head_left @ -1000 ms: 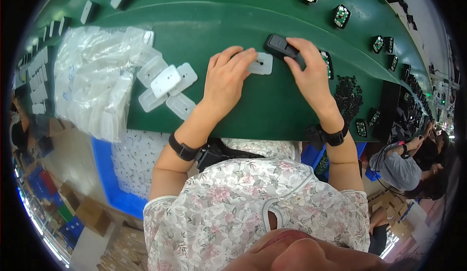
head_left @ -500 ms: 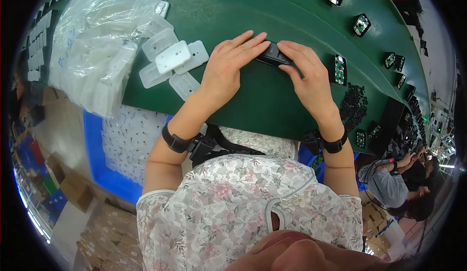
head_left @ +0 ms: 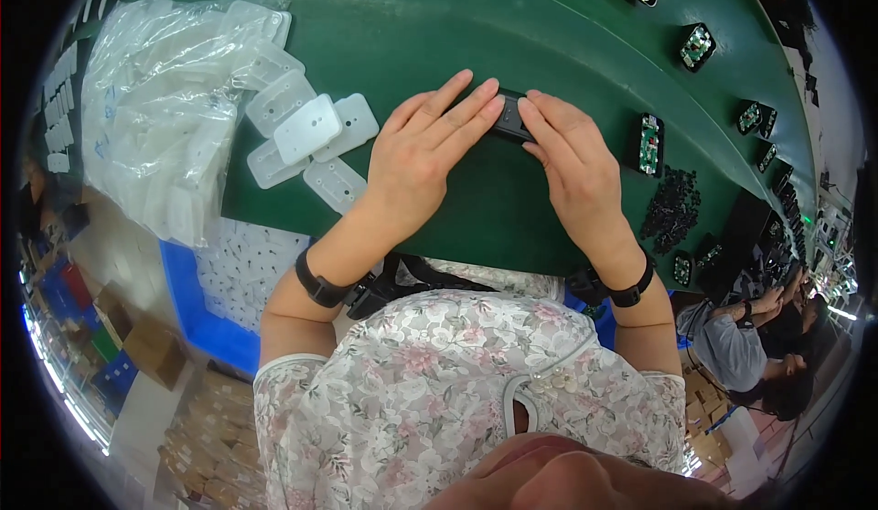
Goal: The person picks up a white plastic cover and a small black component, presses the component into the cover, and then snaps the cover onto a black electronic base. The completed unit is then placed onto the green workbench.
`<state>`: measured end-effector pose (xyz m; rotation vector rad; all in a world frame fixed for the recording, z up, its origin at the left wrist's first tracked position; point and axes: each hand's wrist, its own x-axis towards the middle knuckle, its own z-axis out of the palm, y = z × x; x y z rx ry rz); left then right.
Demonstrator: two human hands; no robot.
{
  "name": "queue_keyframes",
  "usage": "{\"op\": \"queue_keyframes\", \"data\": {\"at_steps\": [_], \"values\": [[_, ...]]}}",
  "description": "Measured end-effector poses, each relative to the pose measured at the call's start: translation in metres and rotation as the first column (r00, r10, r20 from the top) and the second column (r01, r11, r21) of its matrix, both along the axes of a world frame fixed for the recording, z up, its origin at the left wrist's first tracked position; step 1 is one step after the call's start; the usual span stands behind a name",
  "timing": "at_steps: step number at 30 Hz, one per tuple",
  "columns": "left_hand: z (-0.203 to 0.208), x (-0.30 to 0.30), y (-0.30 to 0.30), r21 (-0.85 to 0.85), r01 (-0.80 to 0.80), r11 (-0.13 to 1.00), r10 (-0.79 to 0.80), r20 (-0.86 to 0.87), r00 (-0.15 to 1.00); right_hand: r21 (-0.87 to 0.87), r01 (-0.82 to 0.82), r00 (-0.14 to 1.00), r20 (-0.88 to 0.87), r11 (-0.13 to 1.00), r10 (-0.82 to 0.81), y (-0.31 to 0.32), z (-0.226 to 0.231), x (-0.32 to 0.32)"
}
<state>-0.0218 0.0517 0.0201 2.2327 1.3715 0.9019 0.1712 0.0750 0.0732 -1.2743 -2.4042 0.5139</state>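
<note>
A small black plastic housing (head_left: 509, 118) with raised keys on top lies between my hands just over the green table. My left hand (head_left: 418, 158) holds its left end with long, nearly straight fingers; the left thumb is hidden. The right end is gripped by my right hand (head_left: 578, 158), fingers together on the top and thumb at the near side. Right of that hand lies another black housing with a green circuit board (head_left: 650, 144) in it. Beside it is a pile of small black parts (head_left: 674, 204).
Translucent white plastic covers (head_left: 308, 129) lie left of my hands, by a clear bag (head_left: 155, 107) of more. A blue bin (head_left: 183, 290) with bagged parts stands below the table's left edge. Several open housings (head_left: 697, 46) line the far right. Another person (head_left: 732, 341) sits at right.
The view has shifted slightly. The black housing has turned a little between my hands, and my right fingers have slid further over it. Both hands remain on it.
</note>
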Motion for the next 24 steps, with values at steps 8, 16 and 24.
{"op": "queue_keyframes", "data": {"at_steps": [8, 16, 24], "values": [[0.009, 0.026, 0.005, 0.15, -0.118, 0.982, 0.142, -0.162, 0.976, -0.224, -0.075, 0.99, -0.133, 0.972, 0.046, 0.03, 0.006, 0.018], [0.034, 0.009, 0.02, -0.469, 0.016, 0.883, 0.312, 0.612, 0.727, -0.554, -0.184, 0.743, -0.619, 0.812, -0.254, 0.022, 0.009, 0.002], [0.052, 0.002, 0.011, -0.48, 0.001, 0.877, 0.311, 0.57, 0.76, -0.65, -0.12, 0.776, -0.533, 0.751, -0.337, 0.017, 0.021, -0.007]]}}
